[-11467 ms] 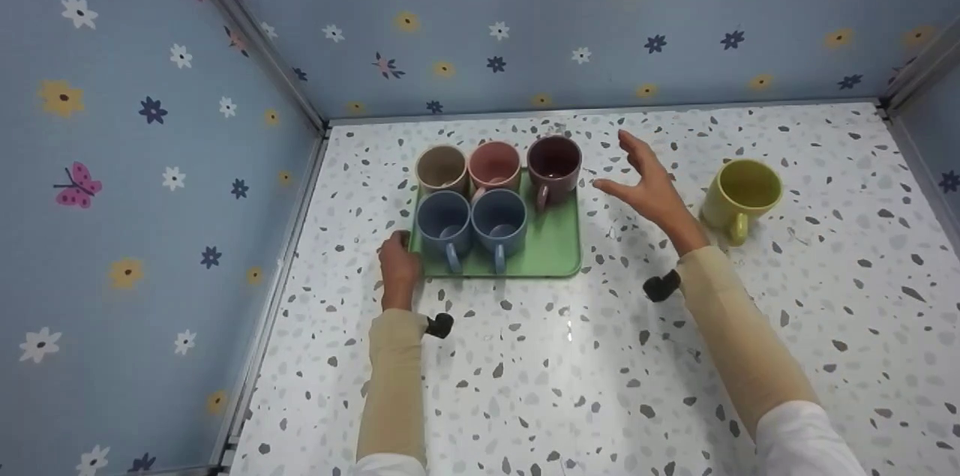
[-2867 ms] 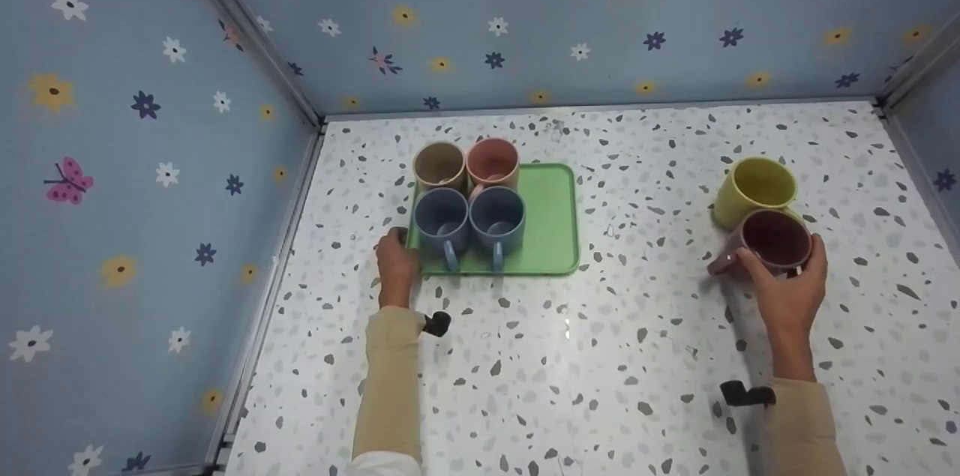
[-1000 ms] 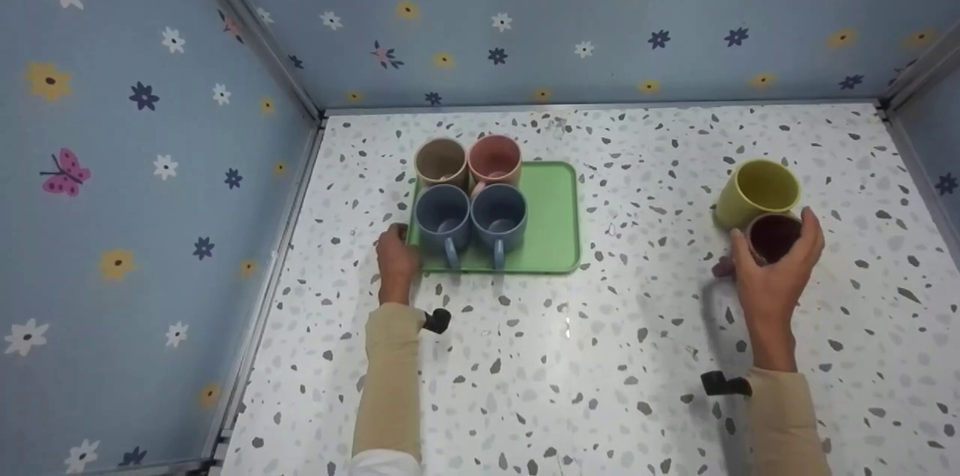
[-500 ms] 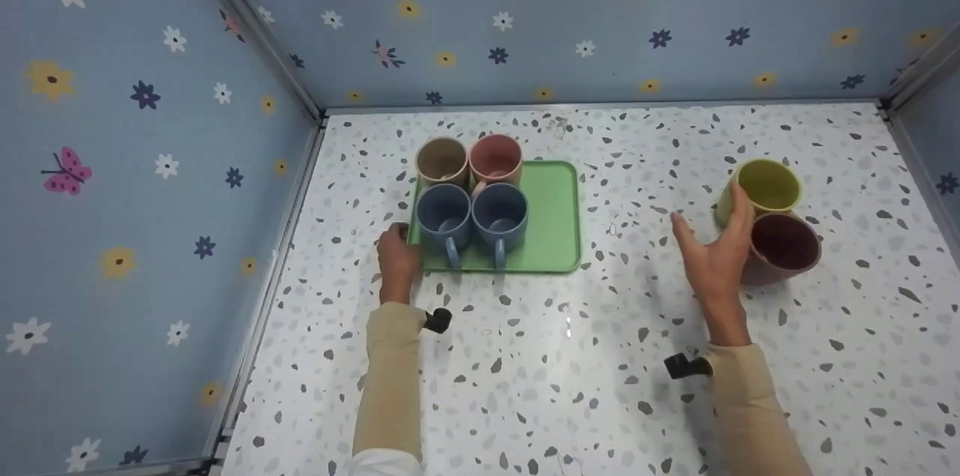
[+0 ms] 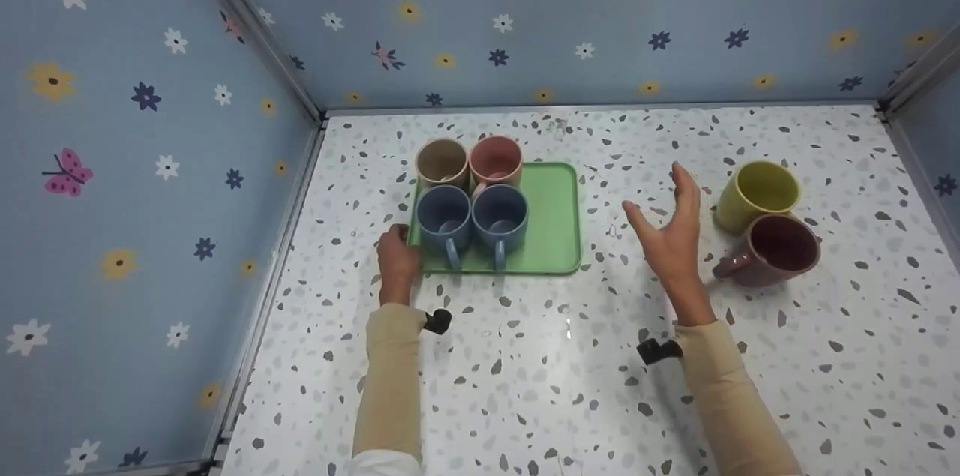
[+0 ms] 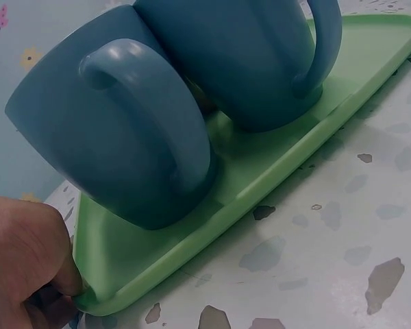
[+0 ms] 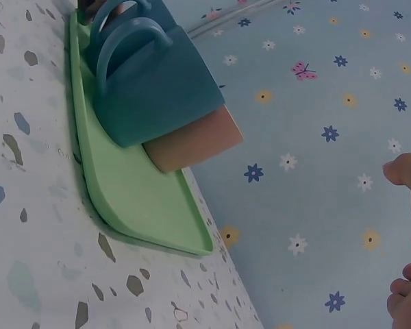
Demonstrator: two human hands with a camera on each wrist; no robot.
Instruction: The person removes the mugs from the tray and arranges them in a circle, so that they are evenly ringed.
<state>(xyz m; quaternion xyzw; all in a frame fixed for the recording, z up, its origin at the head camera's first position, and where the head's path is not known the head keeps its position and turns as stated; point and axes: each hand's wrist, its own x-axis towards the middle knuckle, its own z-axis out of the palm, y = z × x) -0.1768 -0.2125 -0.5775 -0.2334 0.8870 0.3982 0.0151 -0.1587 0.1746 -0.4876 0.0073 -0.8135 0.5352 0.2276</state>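
Note:
My left hand (image 5: 397,257) grips the left edge of a green tray (image 5: 553,217); the left wrist view shows the fingers (image 6: 61,274) curled at its corner. Two blue mugs, the left (image 5: 437,240) and the right (image 5: 495,236), stand in the tray's front row with handles facing me. Behind them are a beige mug (image 5: 441,180) and a pink mug (image 5: 496,178). My right hand (image 5: 673,240) is held over the table between the tray and a maroon mug (image 5: 769,273), thumb and fingers spread, holding nothing. The maroon mug stands just in front of a yellow mug (image 5: 739,210).
The speckled white tabletop (image 5: 555,378) lies beneath everything. A flowered blue panel (image 5: 540,19) rises along the back, and another panel (image 5: 127,221) closes off the left side. The tray's right part (image 5: 555,191) is bare.
The maroon mug went from the tray's back right to the table before the yellow mug. My right hand let go of it and drew back left. My left hand stayed at the tray.

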